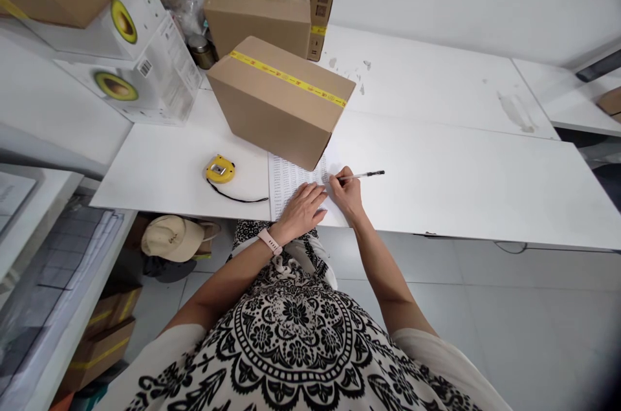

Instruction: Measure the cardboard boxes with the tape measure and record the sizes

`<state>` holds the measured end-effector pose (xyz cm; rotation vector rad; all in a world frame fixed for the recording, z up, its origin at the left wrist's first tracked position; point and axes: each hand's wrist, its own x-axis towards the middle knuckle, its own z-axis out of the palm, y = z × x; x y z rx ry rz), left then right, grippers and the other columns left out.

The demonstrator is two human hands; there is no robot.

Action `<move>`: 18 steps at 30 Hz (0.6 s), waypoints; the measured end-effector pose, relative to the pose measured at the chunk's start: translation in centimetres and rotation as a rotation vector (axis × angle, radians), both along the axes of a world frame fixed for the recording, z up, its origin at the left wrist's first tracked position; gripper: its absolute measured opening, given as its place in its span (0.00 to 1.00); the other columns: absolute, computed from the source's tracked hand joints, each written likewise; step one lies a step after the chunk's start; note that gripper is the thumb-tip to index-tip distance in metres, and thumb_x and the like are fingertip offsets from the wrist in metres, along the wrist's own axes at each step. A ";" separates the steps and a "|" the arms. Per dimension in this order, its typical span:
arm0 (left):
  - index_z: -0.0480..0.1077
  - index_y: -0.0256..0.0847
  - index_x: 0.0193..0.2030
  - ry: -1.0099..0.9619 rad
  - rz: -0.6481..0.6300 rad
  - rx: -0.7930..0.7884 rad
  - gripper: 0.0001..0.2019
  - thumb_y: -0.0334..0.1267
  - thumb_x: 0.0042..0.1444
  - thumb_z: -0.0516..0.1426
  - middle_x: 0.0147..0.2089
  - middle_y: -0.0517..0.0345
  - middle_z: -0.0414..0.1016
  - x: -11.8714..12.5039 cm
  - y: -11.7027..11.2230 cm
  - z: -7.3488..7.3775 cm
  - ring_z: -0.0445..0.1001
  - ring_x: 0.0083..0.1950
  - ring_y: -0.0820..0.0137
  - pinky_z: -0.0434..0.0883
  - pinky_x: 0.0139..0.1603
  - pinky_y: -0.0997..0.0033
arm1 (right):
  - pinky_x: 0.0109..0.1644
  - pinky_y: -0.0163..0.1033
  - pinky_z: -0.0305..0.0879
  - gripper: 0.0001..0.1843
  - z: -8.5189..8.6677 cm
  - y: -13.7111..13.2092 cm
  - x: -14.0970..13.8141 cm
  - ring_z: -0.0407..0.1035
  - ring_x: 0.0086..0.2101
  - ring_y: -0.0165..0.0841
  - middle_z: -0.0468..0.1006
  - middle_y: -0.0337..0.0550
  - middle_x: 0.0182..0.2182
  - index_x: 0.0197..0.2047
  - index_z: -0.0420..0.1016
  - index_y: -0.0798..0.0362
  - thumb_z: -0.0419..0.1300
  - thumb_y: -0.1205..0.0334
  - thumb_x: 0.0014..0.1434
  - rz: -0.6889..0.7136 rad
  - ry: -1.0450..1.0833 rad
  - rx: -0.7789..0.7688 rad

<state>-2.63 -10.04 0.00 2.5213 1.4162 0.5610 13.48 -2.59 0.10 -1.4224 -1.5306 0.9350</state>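
A printed sheet of paper point(277, 194) with columns of small text lies near the front edge of the white table. My left hand point(301, 209) rests flat on it, fingers stretched out, a pale band on the wrist. In my right hand point(347, 194) is a pen point(363, 175), gripped with its tip down at the sheet's right side; the tip itself is hidden by the fingers. A brown cardboard box point(284, 100) with yellow tape stands just behind my hands and covers the far part of the sheet.
To the left lies a yellow tape measure point(220, 169) with a black strap. Behind it are white boxes with avocado pictures point(145, 81), a jar point(202, 52) and more cardboard boxes point(257, 16). A cap point(173, 238) sits below the table, at left.
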 end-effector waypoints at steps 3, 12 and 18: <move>0.68 0.32 0.64 0.004 -0.001 -0.005 0.20 0.40 0.70 0.53 0.69 0.43 0.70 0.0 0.0 0.1 0.63 0.72 0.54 0.56 0.76 0.50 | 0.29 0.36 0.55 0.11 -0.1 0.0 0.1 0.58 0.21 0.28 0.65 0.30 0.18 0.27 0.60 0.47 0.59 0.54 0.55 0.004 -0.009 -0.007; 0.68 0.34 0.64 0.006 -0.001 -0.023 0.20 0.40 0.70 0.52 0.69 0.43 0.69 0.0 0.0 0.2 0.62 0.73 0.54 0.56 0.77 0.49 | 0.29 0.37 0.54 0.12 -0.1 0.0 0.2 0.58 0.22 0.28 0.64 0.30 0.18 0.27 0.60 0.47 0.59 0.54 0.56 0.003 -0.027 0.001; 0.67 0.34 0.65 0.010 -0.001 -0.031 0.20 0.41 0.71 0.52 0.70 0.44 0.69 0.0 0.0 0.3 0.62 0.73 0.55 0.56 0.77 0.49 | 0.29 0.37 0.54 0.11 -0.1 0.0 0.2 0.58 0.22 0.28 0.64 0.30 0.18 0.27 0.60 0.48 0.59 0.56 0.55 0.008 -0.013 -0.009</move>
